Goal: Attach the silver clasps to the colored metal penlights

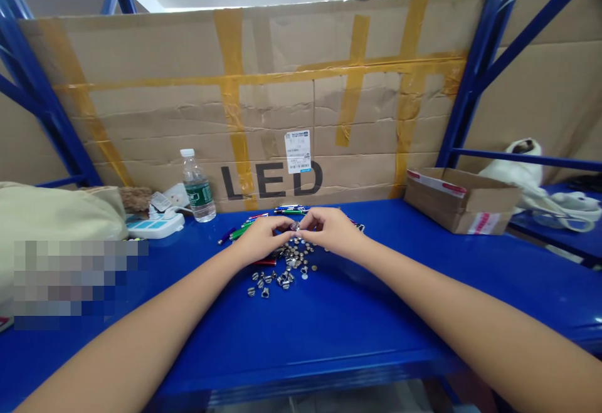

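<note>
My left hand (260, 235) and my right hand (332, 231) meet above the middle of the blue table. Thumb and forefinger of each pinch together on one small shiny metal part (295, 226), partly covered by the fingertips. Right below lies a pile of small silver metal pieces (294, 253), with several ring-like metal pieces (266, 280) scattered nearer to me. Behind and left of my left hand lie slim green, blue and red pen-like sticks (241, 231); more of them (290, 210) lie beyond my fingers. A red stick (266, 262) shows under my left hand.
A water bottle (199, 190) and a white power strip (157, 225) stand at the back left, near a pale cloth bag (61, 219). An open cardboard box (463, 200) sits at the back right. A taped cardboard sheet (188, 118) walls off the back, between blue posts (470, 87).
</note>
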Demonstrator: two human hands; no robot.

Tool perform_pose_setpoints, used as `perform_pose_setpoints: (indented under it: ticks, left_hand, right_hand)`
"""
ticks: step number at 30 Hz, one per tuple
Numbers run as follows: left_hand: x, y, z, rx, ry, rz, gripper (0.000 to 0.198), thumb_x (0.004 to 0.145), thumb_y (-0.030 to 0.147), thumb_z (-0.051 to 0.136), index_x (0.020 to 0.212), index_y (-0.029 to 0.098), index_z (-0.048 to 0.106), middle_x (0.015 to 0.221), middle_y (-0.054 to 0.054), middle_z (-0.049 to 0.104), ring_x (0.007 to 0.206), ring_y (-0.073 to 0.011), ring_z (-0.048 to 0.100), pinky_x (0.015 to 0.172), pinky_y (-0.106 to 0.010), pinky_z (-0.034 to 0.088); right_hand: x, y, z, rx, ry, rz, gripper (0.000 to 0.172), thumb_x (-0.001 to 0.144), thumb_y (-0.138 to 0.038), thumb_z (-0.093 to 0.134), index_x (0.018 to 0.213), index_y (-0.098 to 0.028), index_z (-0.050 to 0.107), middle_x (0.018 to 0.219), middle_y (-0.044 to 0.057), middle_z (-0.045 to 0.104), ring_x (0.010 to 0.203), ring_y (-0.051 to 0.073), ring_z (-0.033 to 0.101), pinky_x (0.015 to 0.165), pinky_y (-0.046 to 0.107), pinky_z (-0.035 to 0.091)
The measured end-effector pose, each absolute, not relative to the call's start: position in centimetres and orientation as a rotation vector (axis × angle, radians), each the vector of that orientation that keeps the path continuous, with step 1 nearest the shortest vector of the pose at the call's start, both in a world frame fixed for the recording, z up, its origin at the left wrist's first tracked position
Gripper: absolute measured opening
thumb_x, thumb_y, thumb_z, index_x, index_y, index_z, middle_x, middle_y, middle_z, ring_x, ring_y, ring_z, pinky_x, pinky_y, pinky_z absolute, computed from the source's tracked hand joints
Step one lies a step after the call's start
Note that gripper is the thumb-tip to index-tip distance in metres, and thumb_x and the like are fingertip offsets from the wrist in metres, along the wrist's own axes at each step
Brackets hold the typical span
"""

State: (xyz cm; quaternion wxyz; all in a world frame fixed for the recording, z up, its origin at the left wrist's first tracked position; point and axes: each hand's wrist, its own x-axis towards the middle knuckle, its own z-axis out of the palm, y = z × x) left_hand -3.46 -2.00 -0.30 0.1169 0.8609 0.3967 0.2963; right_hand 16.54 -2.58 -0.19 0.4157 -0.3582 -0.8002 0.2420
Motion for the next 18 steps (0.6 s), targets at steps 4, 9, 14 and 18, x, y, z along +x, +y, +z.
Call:
perform_pose_setpoints:
  ticks: [4, 9, 14, 18]
  left_hand:
    - [-3.2, -2.3, -0.3, 2.55, 1.168, 0.844, 0.027, 0.088, 0.039, 0.053, 0.098, 0.02, 0.068, 0.092, -0.001, 0.071, 0.078, -0.0158, 0.061, 0.067, -0.026, 0.043]
    - [-3.1, -2.4, -0.2, 2.547, 1.183, 0.832, 0.026, 0.088, 0.037, 0.053, 0.1, 0.02, 0.068, 0.092, -0.001, 0.071, 0.077, -0.0155, 0.06, 0.065, -0.025, 0.043]
    - [-3.0, -2.6, -0.3, 2.583, 1.129, 0.812, 0.025, 0.09, 0.035, 0.051, 0.103, 0.022, 0.068, 0.098, -0.001, 0.072, 0.084, -0.0173, 0.063, 0.072, -0.027, 0.046]
    - [-2.9, -2.8, -0.3, 2.552, 1.04, 0.821, 0.026, 0.09, 0.034, 0.051, 0.106, 0.021, 0.068, 0.102, -0.003, 0.071, 0.092, -0.0185, 0.063, 0.083, -0.03, 0.046]
  right_hand:
    - [16.6, -2.2, -0.3, -0.876, -1.987, 0.659, 0.015, 0.073, -0.027, 0.068, 0.084, -0.016, 0.066, 0.073, 0.002, 0.067, 0.067, 0.013, 0.06, 0.062, 0.026, 0.048]
    - [17.1, -2.2, 0.2, -0.908, -1.975, 0.609, 0.023, 0.077, -0.024, 0.065, 0.097, -0.015, 0.07, 0.078, 0.005, 0.069, 0.071, 0.014, 0.062, 0.065, 0.028, 0.05]
    - [17.5, -2.2, 0.4, -0.957, -2.011, 0.607, 0.013, 0.075, -0.025, 0.069, 0.084, -0.016, 0.073, 0.075, 0.004, 0.072, 0.069, 0.015, 0.064, 0.061, 0.026, 0.049]
    - [17.6, -2.2, 0.5, -0.897, -2.112, 0.498, 0.009, 0.075, -0.023, 0.071, 0.081, -0.018, 0.075, 0.076, 0.003, 0.073, 0.071, 0.015, 0.066, 0.063, 0.025, 0.048]
